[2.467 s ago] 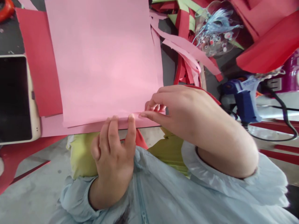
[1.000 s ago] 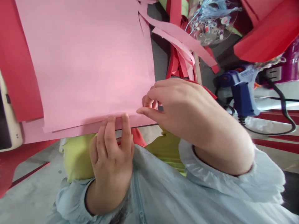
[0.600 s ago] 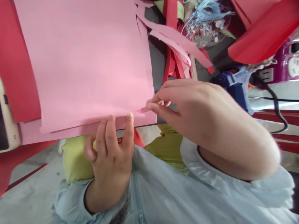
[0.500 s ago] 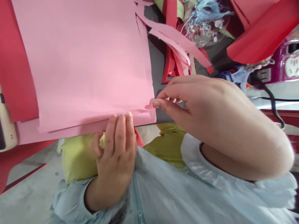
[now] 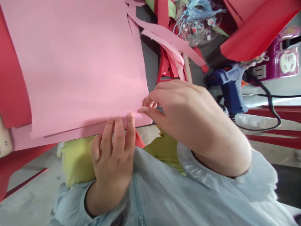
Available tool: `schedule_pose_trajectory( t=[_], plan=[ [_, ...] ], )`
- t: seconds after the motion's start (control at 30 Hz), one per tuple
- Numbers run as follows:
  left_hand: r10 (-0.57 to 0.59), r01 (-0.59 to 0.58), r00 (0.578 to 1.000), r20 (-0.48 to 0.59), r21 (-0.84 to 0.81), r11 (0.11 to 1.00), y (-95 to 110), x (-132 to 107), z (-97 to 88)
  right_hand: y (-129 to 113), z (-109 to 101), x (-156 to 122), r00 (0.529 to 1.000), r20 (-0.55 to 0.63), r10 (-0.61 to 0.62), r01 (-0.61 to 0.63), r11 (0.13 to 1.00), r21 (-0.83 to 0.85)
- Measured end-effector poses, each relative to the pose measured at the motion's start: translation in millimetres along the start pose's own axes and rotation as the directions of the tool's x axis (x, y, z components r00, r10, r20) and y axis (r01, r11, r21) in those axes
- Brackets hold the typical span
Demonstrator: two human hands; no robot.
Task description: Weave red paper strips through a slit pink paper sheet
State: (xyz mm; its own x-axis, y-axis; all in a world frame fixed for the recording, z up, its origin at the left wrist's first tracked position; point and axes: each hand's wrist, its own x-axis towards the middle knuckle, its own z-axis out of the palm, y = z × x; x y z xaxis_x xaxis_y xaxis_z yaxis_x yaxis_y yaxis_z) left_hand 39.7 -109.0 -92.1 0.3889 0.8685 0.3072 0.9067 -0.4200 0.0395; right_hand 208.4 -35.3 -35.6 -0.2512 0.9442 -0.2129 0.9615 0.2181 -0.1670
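Observation:
A large pink sheet of paper (image 5: 82, 62) lies on the table, with a narrow folded band along its near edge. My left hand (image 5: 115, 157) rests at that edge, fingers stretched out and their tips pressing on the fold. From the right, my right hand (image 5: 178, 106) reaches over the sheet's near right corner. Its thumb and curled fingers are closed on the paper at the fold; part of the grip is hidden behind the fingers. Under the sheet, another pink paper layer (image 5: 23, 136) sticks out at the lower left.
Red paper (image 5: 14, 78) lies at the left. Pink paper strips (image 5: 174, 40), blue tassels (image 5: 199, 11) and a clear bag of beads (image 5: 199, 31) are at the back. To the right are a blue glue gun (image 5: 231, 91), its cord, and a purple power strip (image 5: 277, 59).
My right hand has moved left along the fold, in from the sheet's right edge. My left hand stays nearly in place, its fingers slightly more spread. The view has shifted a little, showing the glue gun.

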Motion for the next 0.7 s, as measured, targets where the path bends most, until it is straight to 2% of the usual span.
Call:
schedule_pose_trajectory(
  t=[0.1, 0.23, 0.4, 0.5, 0.7],
  plan=[
    [0.018, -0.018, 1.0, -0.002, 0.021, 1.0, 0.2, 1.1, 0.2, -3.1, 3.0, 0.2, 1.0, -0.022, -0.009, 0.009, 1.0, -0.001],
    [0.049, -0.049, 0.999, 0.002, 0.065, 0.997, -0.6, 4.4, -1.7, -5.0, 5.3, -5.9, 0.997, -0.062, 0.035, -0.037, 0.999, -0.027],
    [0.073, -0.075, 0.996, 0.045, 0.063, 0.995, -3.2, 5.1, -4.4, -5.8, 7.4, -38.4, 0.962, -0.271, -0.039, 0.022, 0.998, -0.066],
    [0.089, -0.094, 0.994, 0.066, 0.087, 0.992, -3.1, 3.9, -4.9, -9.3, 14.3, -58.1, 0.963, -0.255, -0.085, 0.104, 0.993, 0.064],
    [0.082, -0.097, 0.991, 0.106, 0.149, 0.984, -1.2, 2.2, -4.7, -14.4, 24.7, -63.3, 0.965, -0.219, -0.147, 0.147, 0.989, -0.016]
  ],
)
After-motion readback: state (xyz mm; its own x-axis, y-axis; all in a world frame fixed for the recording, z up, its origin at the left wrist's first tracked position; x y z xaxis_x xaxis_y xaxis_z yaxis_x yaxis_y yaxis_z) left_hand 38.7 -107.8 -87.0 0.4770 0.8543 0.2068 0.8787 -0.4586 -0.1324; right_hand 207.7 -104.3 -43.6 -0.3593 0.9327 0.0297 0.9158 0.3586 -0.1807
